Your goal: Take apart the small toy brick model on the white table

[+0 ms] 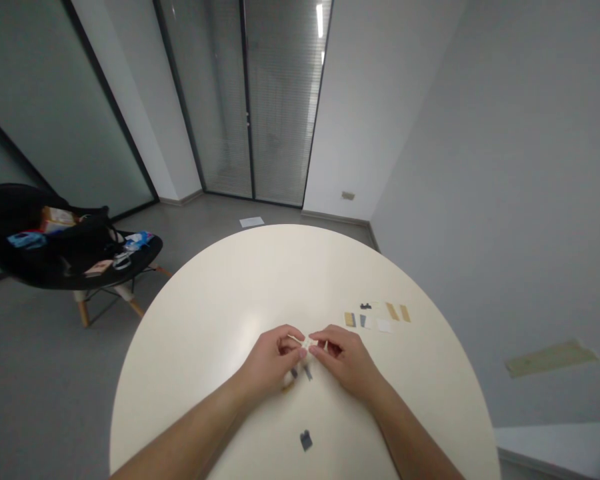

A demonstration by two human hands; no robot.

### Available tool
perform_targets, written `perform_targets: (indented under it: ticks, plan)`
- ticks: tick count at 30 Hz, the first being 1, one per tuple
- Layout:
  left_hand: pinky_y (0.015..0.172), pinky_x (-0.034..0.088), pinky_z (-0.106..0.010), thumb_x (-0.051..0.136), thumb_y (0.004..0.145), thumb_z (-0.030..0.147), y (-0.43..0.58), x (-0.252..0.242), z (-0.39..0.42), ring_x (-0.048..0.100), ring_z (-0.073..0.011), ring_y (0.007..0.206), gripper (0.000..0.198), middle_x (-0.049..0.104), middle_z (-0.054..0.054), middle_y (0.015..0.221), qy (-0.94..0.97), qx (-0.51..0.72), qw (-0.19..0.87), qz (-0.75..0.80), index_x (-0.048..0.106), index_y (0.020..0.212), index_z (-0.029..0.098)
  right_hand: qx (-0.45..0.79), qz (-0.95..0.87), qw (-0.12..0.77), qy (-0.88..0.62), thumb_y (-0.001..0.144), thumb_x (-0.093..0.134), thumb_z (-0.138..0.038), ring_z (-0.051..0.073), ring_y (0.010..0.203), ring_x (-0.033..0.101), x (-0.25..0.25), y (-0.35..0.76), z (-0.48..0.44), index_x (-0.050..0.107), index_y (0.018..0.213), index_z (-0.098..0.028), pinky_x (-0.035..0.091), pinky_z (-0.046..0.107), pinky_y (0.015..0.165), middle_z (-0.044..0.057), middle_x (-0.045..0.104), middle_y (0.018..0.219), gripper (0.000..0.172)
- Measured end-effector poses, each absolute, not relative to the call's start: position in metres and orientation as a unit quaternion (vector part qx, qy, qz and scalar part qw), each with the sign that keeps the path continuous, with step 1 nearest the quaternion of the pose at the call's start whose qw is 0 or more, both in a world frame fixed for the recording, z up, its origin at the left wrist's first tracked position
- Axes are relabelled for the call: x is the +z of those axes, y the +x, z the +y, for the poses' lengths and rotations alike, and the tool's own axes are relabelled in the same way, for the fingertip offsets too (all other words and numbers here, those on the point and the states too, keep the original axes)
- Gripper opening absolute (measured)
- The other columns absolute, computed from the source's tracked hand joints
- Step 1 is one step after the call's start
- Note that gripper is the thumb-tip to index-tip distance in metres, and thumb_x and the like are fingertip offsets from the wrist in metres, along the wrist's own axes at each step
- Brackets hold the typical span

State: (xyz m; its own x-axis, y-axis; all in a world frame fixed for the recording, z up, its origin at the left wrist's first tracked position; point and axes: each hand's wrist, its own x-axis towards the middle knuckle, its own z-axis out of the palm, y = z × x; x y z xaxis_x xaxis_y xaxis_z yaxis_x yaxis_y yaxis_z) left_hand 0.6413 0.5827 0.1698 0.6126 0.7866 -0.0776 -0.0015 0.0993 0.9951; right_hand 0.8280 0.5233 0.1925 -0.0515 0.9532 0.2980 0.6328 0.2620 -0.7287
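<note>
Between the fingertips of my left hand (275,353) and my right hand (344,355) is a small white piece (309,343), pinched from both sides just above the table. Its exact kind is too small to make out. Just below the fingers lie a small grey piece (307,372) and a tan piece (289,385), the latter partly hidden by my left hand. Closer to me, a dark grey flat piece (306,440) with a notched top rests by itself on the table.
A round cream table (205,287) fills the foreground. On its right lie several small flat pieces: a black one (365,306), tan strips (392,311), a white square (385,326) and a yellow-grey one (350,319). A black chair (65,280) holding a bag stands left.
</note>
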Motion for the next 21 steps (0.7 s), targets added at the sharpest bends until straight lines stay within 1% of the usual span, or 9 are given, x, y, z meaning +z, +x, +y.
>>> perform_targets:
  ticks: [3,5,8,13,17,21]
  plan:
    - [0.055,0.036,-0.023,0.07,0.078,0.031,0.642,0.1717,0.5827,0.048,-0.0103,0.051,0.022,0.06,0.003,0.057,0.591,0.303,0.671,0.33,0.06,0.09,0.016,0.193,-0.694,0.402,-0.565,0.088,0.063,-0.034,0.009,0.052,0.045,0.1895,0.8275,0.5239,0.071,0.101,-0.021,0.039,0.024,0.05,0.003,0.064,0.079,0.02]
    - [0.055,0.036,-0.023,0.069,0.078,0.03,0.6423,0.1716,0.5829,0.048,-0.0103,0.051,0.021,0.06,0.003,0.057,0.587,0.307,0.672,0.33,0.06,0.09,0.016,0.182,-0.704,0.403,-0.555,0.087,0.064,-0.032,0.009,0.051,0.044,0.1882,0.8276,0.5238,0.071,0.103,-0.022,0.04,0.024,0.05,0.003,0.064,0.081,0.02]
    - [0.055,0.035,-0.023,0.069,0.078,0.031,0.6426,0.171,0.5832,0.049,-0.0105,0.052,0.021,0.062,0.002,0.06,0.589,0.311,0.669,0.329,0.058,0.09,0.017,0.175,-0.722,0.394,-0.542,0.084,0.068,-0.03,0.009,0.054,0.046,0.1866,0.8277,0.5233,0.069,0.107,-0.022,0.043,0.024,0.053,0.003,0.064,0.085,0.025]
    - [0.053,0.031,-0.022,0.072,0.076,0.034,0.6434,0.1732,0.5821,0.045,-0.0093,0.049,0.024,0.059,0.004,0.056,0.583,0.311,0.674,0.33,0.053,0.08,0.018,0.166,-0.733,0.379,-0.541,0.08,0.072,-0.027,0.011,0.059,0.05,0.1832,0.8269,0.5229,0.067,0.112,-0.024,0.046,0.025,0.057,0.004,0.064,0.091,0.033]
    - [0.053,0.03,-0.022,0.07,0.077,0.034,0.6434,0.174,0.5808,0.044,-0.0092,0.051,0.024,0.055,0.004,0.056,0.598,0.301,0.669,0.323,0.054,0.075,0.018,0.166,-0.735,0.373,-0.542,0.08,0.069,-0.021,0.01,0.059,0.051,0.1819,0.8253,0.523,0.066,0.113,-0.024,0.047,0.025,0.059,0.004,0.064,0.095,0.033]
    - [0.053,0.029,-0.022,0.066,0.08,0.032,0.6427,0.173,0.5808,0.042,-0.0092,0.051,0.019,0.053,0.004,0.057,0.612,0.297,0.658,0.322,0.054,0.077,0.018,0.166,-0.737,0.364,-0.545,0.08,0.068,-0.02,0.01,0.059,0.051,0.1832,0.8247,0.5231,0.066,0.113,-0.023,0.047,0.025,0.06,0.004,0.064,0.095,0.033]
